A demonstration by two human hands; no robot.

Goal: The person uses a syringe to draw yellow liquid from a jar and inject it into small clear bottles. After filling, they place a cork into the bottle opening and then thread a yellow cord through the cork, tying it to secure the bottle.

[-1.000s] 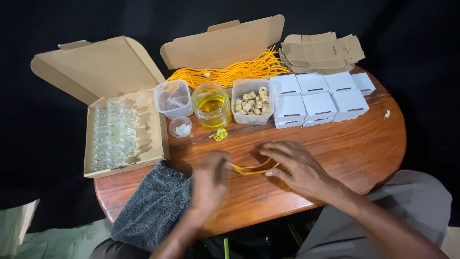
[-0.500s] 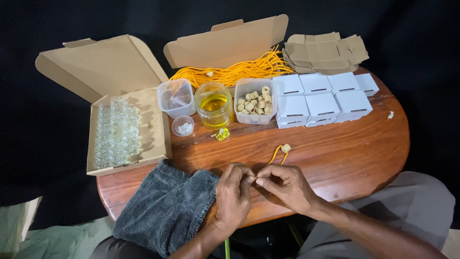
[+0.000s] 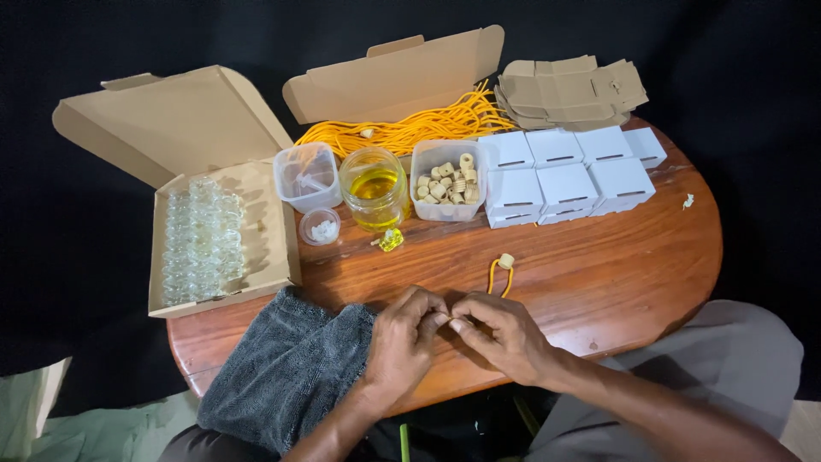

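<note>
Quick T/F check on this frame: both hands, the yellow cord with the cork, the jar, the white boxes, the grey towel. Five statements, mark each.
1. Both the left hand and right hand meet fingertip to fingertip at the table's near edge. True.
2. The yellow cord with a cork lies inside the clear tub. False: it lies on the wooden table, beyond the hands.
3. The glass jar holds yellow liquid. True.
4. The white boxes are stacked on the grey towel. False: they sit at the table's far right.
5. The grey towel lies by the left hand. True.
</note>
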